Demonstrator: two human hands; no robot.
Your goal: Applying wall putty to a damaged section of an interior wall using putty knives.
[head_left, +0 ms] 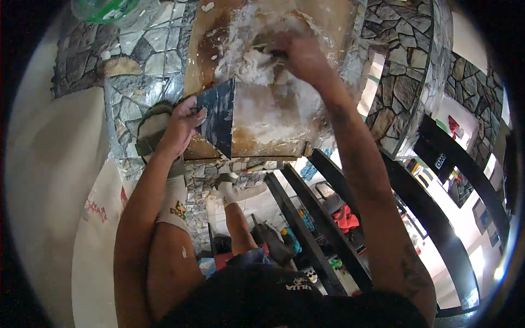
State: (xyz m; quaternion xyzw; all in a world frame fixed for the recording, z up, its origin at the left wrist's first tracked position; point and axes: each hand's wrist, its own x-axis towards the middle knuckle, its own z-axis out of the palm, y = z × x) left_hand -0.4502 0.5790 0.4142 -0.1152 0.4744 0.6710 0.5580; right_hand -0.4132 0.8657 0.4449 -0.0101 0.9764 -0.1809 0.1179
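In my left hand I grip a dark blue-grey flat plate with straight, angled edges, thumb on its face. It is tilted over the left side of a worn wooden board. White powdery paste lies heaped and smeared across the board's upper half. My right hand is over that paste, blurred by motion. Its fingers look curled around a tool that I cannot make out, near the heap. White residue coats the fingers of my left hand.
Grey stone-patterned flooring surrounds the board. A green-and-clear plastic container stands at the upper left. My shoe is beside the board's left edge. Black rails run at the lower right, with clutter on a lower level behind them.
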